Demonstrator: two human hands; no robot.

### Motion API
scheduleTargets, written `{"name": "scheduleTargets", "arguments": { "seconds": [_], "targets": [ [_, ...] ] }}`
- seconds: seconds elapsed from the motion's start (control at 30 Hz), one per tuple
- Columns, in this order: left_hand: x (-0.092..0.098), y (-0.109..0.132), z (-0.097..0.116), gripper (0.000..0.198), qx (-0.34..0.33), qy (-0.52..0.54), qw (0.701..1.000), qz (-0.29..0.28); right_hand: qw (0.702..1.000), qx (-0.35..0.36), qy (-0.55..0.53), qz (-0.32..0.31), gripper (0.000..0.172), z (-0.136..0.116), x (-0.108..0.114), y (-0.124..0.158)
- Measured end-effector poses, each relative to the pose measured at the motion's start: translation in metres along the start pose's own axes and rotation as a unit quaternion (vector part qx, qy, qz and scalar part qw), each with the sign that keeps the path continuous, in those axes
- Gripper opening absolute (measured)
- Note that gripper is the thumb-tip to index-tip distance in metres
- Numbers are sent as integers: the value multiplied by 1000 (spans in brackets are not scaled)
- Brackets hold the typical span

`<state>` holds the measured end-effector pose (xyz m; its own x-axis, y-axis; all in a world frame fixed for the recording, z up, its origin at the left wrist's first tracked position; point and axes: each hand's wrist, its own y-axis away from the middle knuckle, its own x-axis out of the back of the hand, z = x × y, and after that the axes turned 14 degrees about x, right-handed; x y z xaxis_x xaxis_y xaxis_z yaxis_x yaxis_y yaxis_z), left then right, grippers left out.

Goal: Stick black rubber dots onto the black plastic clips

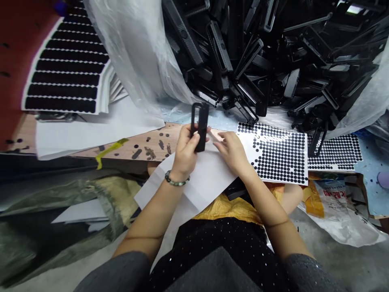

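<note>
Black plastic frame [203, 126] upright in the left hand [184, 149], clenched round its lower part with the thumb across the front; beaded bracelet [177, 179] on that wrist; right hand [232, 153] released and open, fingers lying flat on a white sheet [194, 190] spread across the lap; frame just left of those fingers, above the sheet; yellow cloth [231, 209] under the sheet's far edge; dark spangled clothing [212, 247] below; stained wooden board [158, 142] beyond the hands, with yellow tape [109, 152] at its edge; black parts [243, 52] heaped on a white plastic bag [133, 52] past the board; dot sheet [275, 154] of black round stickers just right of the right hand, one corner bare of dots; second dot sheet [336, 152] further right; strip sheets [68, 67] at far left.

Risks, as judged: frame liable to slip from a one-handed grip on its lower part if the fingers slacken; heap liable to slide onto the dot sheets, given parts lying loose at its foot; white sheet liable to shift on the lap, being unfixed.

Labels: printed bag [330, 194] at lower right, red characters too creased and blurred to read; no brand legible on frame or sheets.
</note>
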<state>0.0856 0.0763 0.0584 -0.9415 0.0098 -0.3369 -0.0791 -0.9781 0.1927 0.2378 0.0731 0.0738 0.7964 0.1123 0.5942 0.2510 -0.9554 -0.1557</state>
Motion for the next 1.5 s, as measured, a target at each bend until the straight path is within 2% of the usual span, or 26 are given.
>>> {"name": "scheduleTargets", "arguments": {
  "seconds": [0.03, 0.07, 0.17, 0.33, 0.43, 0.53, 0.63, 0.77, 0.93, 1.13, 1.3, 1.5],
  "targets": [
    [4, -2, 0, 37, 15, 3, 1000, 23, 998, 19, 48, -39, 10, -1, -4, 0],
    [7, -4, -1, 37, 37, 3, 998, 42, 993, 32, 86, -72, 10, -2, -6, 0],
    [11, -9, -8, 39, 109, -6, 992, 70, 984, 22, 136, -114, 23, -5, -9, -5],
    [12, -12, -17, 41, 135, 13, 987, 89, 985, -18, 160, -55, 17, -6, -17, -30],
    [12, -13, -17, 39, 136, 30, 986, 91, 987, -15, 151, -54, 10, -4, -27, -39],
    [13, -14, -15, 39, 146, 36, 984, 89, 997, 9, 78, -28, 9, -2, -29, -38],
    [14, -12, -7, 38, 158, 31, 983, 89, 998, 23, -55, 24, 6, -1, -14, -31],
    [14, 1, 15, 36, 178, 23, 983, 38, 980, 11, -188, 71, 17, -8, 19, -25],
    [5, 18, 41, 35, 216, 5, 974, -64, 970, 19, -238, 44, 32, -24, 45, -20],
    [-2, 22, 50, 33, 206, -17, 973, -101, 976, 30, -211, 31, 33, -33, 52, -12],
    [-3, 22, 49, 32, 184, -56, 975, -109, 982, 33, -184, 35, 26, -32, 53, -6],
    [-10, 27, 50, 32, 173, -90, 976, -100, 986, 63, -129, 84, 13, -35, 48, 0]
  ]
}}
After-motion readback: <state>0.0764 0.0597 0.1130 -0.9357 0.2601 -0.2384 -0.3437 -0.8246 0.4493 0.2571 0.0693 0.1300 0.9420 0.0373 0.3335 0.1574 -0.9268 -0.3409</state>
